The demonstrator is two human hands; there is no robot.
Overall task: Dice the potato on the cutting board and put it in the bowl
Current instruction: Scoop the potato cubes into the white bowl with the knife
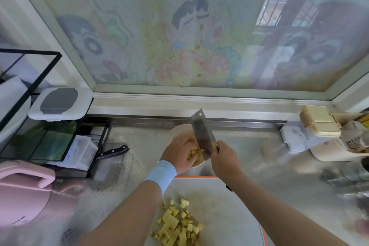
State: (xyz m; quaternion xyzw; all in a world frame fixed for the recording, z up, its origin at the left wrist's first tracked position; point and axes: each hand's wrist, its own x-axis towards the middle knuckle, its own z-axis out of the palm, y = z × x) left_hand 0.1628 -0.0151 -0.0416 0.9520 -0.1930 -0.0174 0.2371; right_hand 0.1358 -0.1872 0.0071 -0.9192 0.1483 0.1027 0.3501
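A pile of yellow potato pieces [177, 225] lies on the white cutting board [223, 205] with an orange rim, near the bottom. Beyond the board stands a pale bowl [177, 131]. My right hand [225, 163] grips the handle of a cleaver [201, 134], whose blade tilts up over the bowl. My left hand [179, 155] is over the bowl, fingers curled against the blade side with potato dice [192, 153] under them. A small yellow bit sticks to the blade near the handle.
A black rack [50, 126] with a lidded white box and clear containers stands at the left, a black-handled knife [112, 153] beside it. A pink appliance [22, 191] sits at the lower left. Boxes and jars [319, 126] crowd the right side. A window is behind.
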